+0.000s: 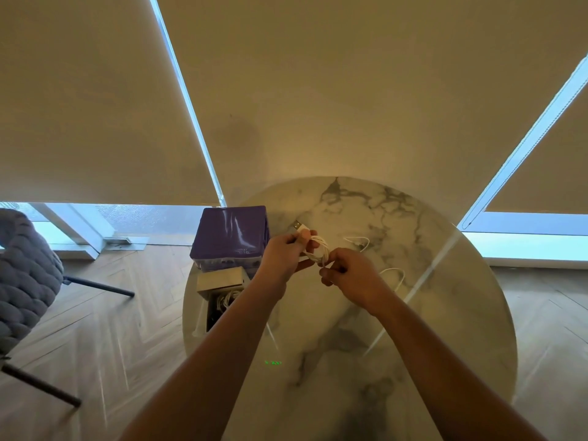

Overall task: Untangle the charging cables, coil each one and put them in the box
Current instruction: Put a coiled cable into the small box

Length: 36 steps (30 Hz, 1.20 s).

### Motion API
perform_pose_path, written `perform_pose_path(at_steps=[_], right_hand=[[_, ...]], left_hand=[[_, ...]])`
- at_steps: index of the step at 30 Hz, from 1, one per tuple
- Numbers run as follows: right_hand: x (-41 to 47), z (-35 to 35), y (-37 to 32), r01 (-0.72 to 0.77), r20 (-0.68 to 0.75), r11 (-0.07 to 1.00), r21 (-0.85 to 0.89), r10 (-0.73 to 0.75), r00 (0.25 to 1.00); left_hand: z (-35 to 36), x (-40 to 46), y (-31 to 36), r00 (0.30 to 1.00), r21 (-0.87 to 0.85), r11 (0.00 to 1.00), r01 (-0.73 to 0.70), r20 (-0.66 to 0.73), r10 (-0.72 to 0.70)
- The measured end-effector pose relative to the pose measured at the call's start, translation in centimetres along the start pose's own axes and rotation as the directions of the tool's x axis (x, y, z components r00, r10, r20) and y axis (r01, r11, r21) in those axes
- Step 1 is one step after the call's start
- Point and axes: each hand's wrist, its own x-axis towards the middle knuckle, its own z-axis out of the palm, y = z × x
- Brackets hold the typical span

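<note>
A white charging cable (316,249) is wound into a small coil held between both hands above the round marble table (397,313). My left hand (283,256) grips the coil's left side, and the metal USB plug (297,226) sticks out past its fingers. My right hand (346,275) pinches the coil's right side. Another white cable (393,272) lies loose on the table behind my right hand, with its far end (358,240) further back. An open box (219,300) stands at the table's left edge with coiled white cable inside; my left forearm hides part of it.
A purple box (230,235) sits on the table's far left, just behind the open box. A grey woven chair (25,275) stands on the wooden floor to the left. Drawn blinds cover the windows behind the table.
</note>
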Motion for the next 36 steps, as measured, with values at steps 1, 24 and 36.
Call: perform_pose_path(at_steps=[1,24,36], right_hand=[[0.1,0.0,0.1,-0.009,0.002,1.000,0.011,0.009,1.000],[-0.1,-0.6,-0.2,0.044,-0.115,0.985,0.168,-0.024,0.993],[-0.2,-1.9,-1.3,0.018,-0.176,0.993,0.116,0.002,0.984]], left_hand=[[-0.1,0.1,0.0,1.000,-0.012,1.000,0.023,0.014,-0.023],[-1.8,0.8,-0.4,0.999,-0.101,0.994,0.036,0.039,-0.032],[-2.4,1.8,-0.1,0.965,0.284,0.922,-0.263,0.069,0.254]])
